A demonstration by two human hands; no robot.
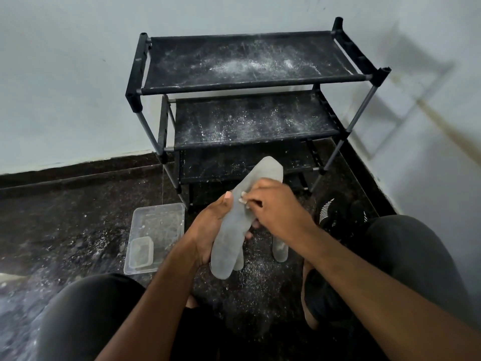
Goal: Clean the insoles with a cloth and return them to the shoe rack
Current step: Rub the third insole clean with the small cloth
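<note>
Left hand (208,230) grips grey insole (242,209); right hand (276,207) pinches its edge.

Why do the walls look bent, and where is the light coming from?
Head view: a wide-angle lens bows the wall edges and skirting; the rack throws its shadow right onto the side wall, so light comes from the left; the left hand, right hand and insole are fairly sharp, while the bottom-left floor smears.
</note>
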